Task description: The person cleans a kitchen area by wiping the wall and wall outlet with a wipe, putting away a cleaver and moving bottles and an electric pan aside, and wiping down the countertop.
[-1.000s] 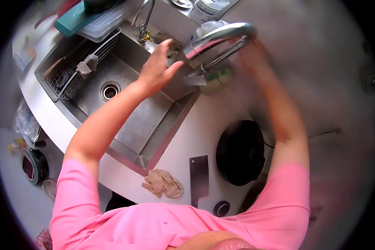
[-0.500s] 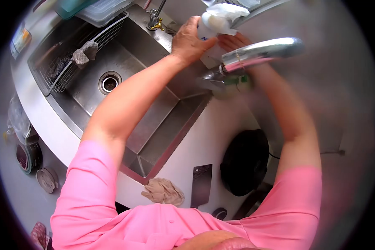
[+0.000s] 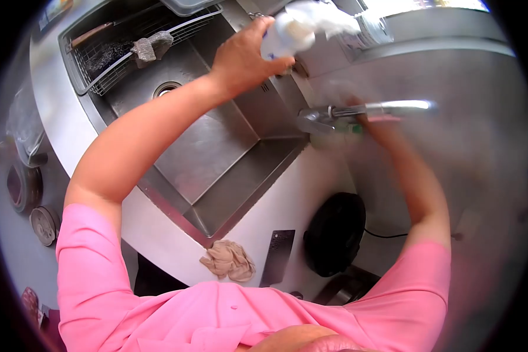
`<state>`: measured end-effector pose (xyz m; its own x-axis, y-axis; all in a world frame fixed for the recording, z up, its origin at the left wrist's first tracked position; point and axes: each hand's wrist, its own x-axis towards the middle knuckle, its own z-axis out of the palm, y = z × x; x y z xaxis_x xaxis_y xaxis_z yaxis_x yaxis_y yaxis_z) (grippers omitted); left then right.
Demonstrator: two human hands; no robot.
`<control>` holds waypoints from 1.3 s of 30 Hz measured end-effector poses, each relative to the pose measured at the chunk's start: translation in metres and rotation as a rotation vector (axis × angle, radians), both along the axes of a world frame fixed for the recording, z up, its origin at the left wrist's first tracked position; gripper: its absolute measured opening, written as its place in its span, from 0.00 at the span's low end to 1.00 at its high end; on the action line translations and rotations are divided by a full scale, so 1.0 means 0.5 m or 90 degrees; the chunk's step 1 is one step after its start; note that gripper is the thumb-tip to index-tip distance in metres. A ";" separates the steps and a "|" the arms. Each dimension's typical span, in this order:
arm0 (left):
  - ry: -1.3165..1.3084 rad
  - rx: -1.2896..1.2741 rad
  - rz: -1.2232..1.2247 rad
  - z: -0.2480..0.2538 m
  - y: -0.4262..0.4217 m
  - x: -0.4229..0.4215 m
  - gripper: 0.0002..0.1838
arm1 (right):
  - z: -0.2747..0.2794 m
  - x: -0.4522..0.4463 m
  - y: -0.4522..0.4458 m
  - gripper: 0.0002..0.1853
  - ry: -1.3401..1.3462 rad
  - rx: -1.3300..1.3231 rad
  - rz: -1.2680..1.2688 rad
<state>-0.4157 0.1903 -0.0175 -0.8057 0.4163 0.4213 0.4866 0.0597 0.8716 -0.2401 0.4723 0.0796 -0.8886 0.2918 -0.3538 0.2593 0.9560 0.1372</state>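
In the head view my left hand (image 3: pixel 243 58) is closed around a white bottle-like container (image 3: pixel 281 41), held above the far corner of the sink (image 3: pixel 240 146). Crumpled white material (image 3: pixel 322 17), perhaps plastic or tissue, lies against its top; the exact kind is unclear. My right hand (image 3: pixel 361 108) is behind the metal faucet (image 3: pixel 402 108), blurred and largely covered by it, so its fingers cannot be made out. Just below the faucet, something with a green mark (image 3: pixel 352 128) shows in part.
A wire rack (image 3: pixel 108 73) with a grey cloth (image 3: pixel 152 47) over its bar sits in the sink's left side. On the near counter lie a beige cloth (image 3: pixel 229 261), a dark rectangular blade (image 3: pixel 277 258) and a round black object (image 3: pixel 334 234) with a cord near it.
My left hand has moved left with the white container, away from my right hand. My right hand has come down behind the faucet. The view has shifted too.
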 end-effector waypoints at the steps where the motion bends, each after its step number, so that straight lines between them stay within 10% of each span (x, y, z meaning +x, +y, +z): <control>1: 0.022 0.007 -0.010 -0.006 -0.008 0.006 0.34 | 0.014 0.005 -0.013 0.11 0.067 -0.012 0.221; 8: -0.088 -0.007 -0.108 -0.030 -0.054 0.027 0.32 | -0.031 -0.102 0.013 0.13 -0.184 0.158 0.432; 15: -0.032 -0.024 -0.113 -0.077 -0.054 0.046 0.32 | -0.117 -0.137 0.066 0.30 0.035 0.226 0.523; 18: -0.031 -0.032 -0.089 -0.075 -0.039 0.066 0.32 | -0.162 -0.112 0.134 0.30 0.188 -0.622 0.222; 20: -0.087 -0.043 -0.130 -0.051 -0.031 0.075 0.32 | -0.099 -0.079 0.086 0.28 0.048 0.314 0.564; 27: -0.134 0.032 -0.163 -0.024 0.053 0.059 0.33 | 0.052 0.137 0.112 0.23 -0.016 0.347 0.444; 31: -0.058 0.042 -0.123 -0.021 0.107 0.049 0.34 | 0.065 0.119 0.068 0.21 -0.084 0.367 0.114; 37: -0.114 0.017 -0.131 -0.042 0.170 0.041 0.41 | -0.024 -0.106 0.023 0.20 -0.252 0.381 0.443; 39: -0.117 0.015 -0.113 -0.037 0.176 0.052 0.39 | -0.033 -0.115 0.003 0.22 0.058 0.246 0.582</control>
